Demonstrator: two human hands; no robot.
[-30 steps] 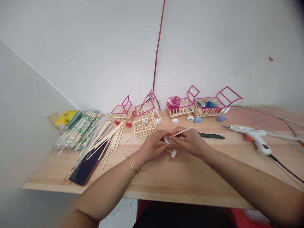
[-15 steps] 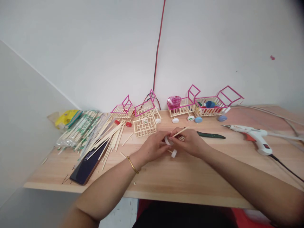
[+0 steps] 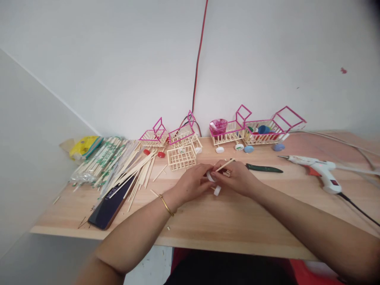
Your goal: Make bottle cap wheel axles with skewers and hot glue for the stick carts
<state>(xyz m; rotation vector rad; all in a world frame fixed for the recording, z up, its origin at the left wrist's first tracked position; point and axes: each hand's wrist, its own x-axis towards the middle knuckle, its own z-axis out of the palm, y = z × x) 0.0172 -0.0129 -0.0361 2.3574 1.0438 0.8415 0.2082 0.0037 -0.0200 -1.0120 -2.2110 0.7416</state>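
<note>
My left hand [image 3: 194, 183] is closed on a white bottle cap [image 3: 210, 177], pinched between thumb and fingers. In my right hand [image 3: 236, 178] a thin wooden stick [image 3: 225, 165] is pinched, its lower end at the cap. The two hands almost meet over the table. Just below the fingers is a second white cap [image 3: 217, 191] with a short stick behind it; my fingers partly hide how these join. A small stick basket [image 3: 181, 158] stands just beyond my left hand.
Stick carts with pink rims, one holding a pink cup [image 3: 219, 126], line the wall. A green-handled knife [image 3: 264, 168] and a white glue gun [image 3: 322, 170] lie at right. Loose sticks [image 3: 145, 170], a phone [image 3: 109, 206] and bagged sticks [image 3: 102, 162] lie at left.
The hands stay nearly still, holding the same cap and stick. The lower white cap has shifted very slightly. The whole view has moved a little.
</note>
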